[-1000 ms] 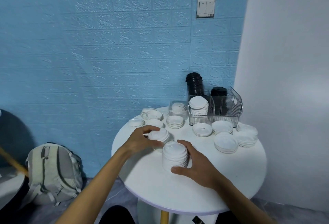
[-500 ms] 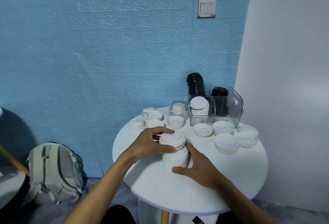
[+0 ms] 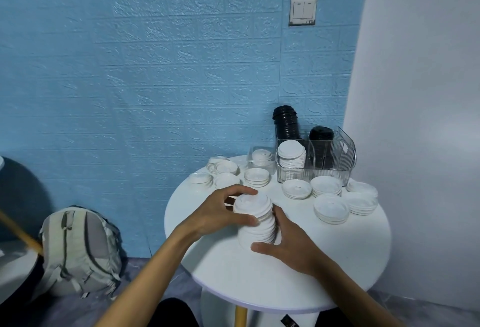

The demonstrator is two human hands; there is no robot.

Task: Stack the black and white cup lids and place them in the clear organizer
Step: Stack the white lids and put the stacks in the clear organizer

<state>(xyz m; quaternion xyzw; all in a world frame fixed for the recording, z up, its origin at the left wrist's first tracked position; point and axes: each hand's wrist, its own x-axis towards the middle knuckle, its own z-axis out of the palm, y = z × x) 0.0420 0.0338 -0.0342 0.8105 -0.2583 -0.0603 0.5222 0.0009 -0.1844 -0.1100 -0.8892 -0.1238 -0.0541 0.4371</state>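
Since a moment ago, the left hand [image 3: 217,216] has set its white lids onto the tall white lid stack [image 3: 255,220] near the middle of the round white table [image 3: 350,256], fingers curled around the top lids. Opposite, the right hand [image 3: 288,244] cups the base. Beyond, the clear organizer [image 3: 327,164] holds white and black lids.

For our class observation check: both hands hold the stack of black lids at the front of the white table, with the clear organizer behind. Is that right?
Not quite. In the head view the stack of lids gripped by the left hand and right hand is white, not black. The rest stands: white table, clear organizer behind.
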